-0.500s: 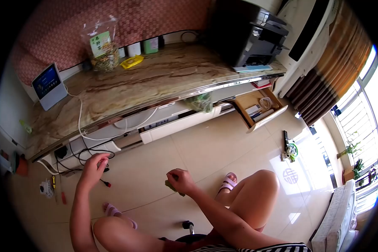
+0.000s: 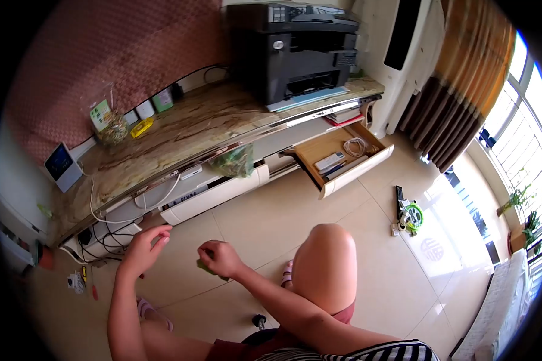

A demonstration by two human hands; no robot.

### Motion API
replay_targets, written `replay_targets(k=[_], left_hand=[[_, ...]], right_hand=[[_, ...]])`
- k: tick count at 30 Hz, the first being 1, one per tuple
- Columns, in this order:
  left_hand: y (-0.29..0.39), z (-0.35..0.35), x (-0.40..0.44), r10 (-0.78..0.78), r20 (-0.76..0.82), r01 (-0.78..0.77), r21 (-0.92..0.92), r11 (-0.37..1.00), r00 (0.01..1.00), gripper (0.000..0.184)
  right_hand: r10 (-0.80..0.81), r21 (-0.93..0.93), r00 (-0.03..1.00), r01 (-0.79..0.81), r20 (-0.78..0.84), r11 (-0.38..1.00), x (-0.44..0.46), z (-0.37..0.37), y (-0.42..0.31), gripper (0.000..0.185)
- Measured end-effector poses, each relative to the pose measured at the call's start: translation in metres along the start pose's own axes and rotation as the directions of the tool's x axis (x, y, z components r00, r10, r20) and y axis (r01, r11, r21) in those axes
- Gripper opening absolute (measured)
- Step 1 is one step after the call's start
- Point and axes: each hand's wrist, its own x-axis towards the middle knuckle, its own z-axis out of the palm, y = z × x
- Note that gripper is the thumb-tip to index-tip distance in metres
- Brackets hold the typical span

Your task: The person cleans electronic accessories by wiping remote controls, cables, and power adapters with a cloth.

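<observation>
My left hand (image 2: 143, 249) is raised over the floor in front of the cabinet's lower left, its fingers apart and nothing in them. To its right, my right hand (image 2: 220, 259) has its fingers curled round a green cloth (image 2: 205, 267), of which only the lower edge shows. Both hands hang in the air above my legs and touch no furniture. Behind my left hand, dark cables (image 2: 111, 240) hang from the marble-topped cabinet (image 2: 180, 133).
An open drawer (image 2: 358, 174) juts out at the cabinet's right, holding a coiled white cable. Above it stands a black printer (image 2: 310, 60). A green reel (image 2: 412, 216) lies on the tiles. Screwdrivers (image 2: 94, 292) lie at the lower left.
The view has swung to the right, so the printer and drawer appear larger and more central. My left hand's fingers have spread a little. My right hand still holds the green cloth.
</observation>
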Motion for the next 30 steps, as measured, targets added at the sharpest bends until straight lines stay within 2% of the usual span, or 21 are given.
replay_targets(k=[2, 5, 8, 10, 16, 17, 22, 24, 30], left_hand=[[0.022, 0.012, 0.007, 0.012, 0.020, -0.013, 0.042, 0.999, 1.000, 0.028], [0.034, 0.042, 0.020, 0.027, -0.212, -0.061, -0.156, 0.986, 0.977, 0.029], [0.032, 0.070, 0.032, 0.004, -0.232, -0.053, -0.203, 0.978, 0.973, 0.028], [0.036, 0.090, 0.037, -0.015, -0.202, -0.035, -0.241, 0.970, 0.979, 0.030], [0.045, 0.140, 0.087, 0.070, -0.098, -0.095, -0.287, 0.953, 0.993, 0.032], [0.059, 0.147, 0.100, 0.120, -0.073, -0.135, -0.260, 0.956, 0.990, 0.034], [0.137, 0.176, 0.146, 0.283, 0.023, -0.271, -0.220, 0.937, 0.959, 0.039], [0.155, 0.196, 0.164, 0.269, 0.113, -0.239, -0.225, 0.945, 0.956, 0.040], [0.232, 0.267, 0.228, 0.383, 0.215, -0.338, -0.218, 0.916, 0.899, 0.041]], right_hand=[[-0.012, 0.042, 1.000, 0.014, -0.027, 0.999, 0.000, -0.013, -0.009, 0.019], [0.081, 0.136, 0.988, -0.064, -0.128, 0.989, 0.002, -0.028, -0.013, 0.021], [0.077, 0.121, 0.990, -0.063, -0.117, 0.991, 0.003, -0.036, -0.011, 0.022], [0.063, 0.083, 0.988, -0.052, -0.142, 0.995, -0.001, -0.048, -0.006, 0.024], [0.179, -0.045, 0.947, -0.198, -0.267, 0.979, -0.018, -0.107, 0.042, 0.023], [0.214, -0.024, 0.940, -0.228, -0.265, 0.973, -0.022, -0.119, 0.047, 0.022], [0.316, 0.062, 0.830, -0.325, -0.459, 0.944, -0.035, -0.177, 0.074, 0.024], [0.353, 0.119, 0.784, -0.342, -0.511, 0.932, -0.038, -0.206, 0.082, 0.025], [0.461, 0.220, 0.667, -0.416, -0.585, 0.882, -0.036, -0.315, 0.086, 0.027]])
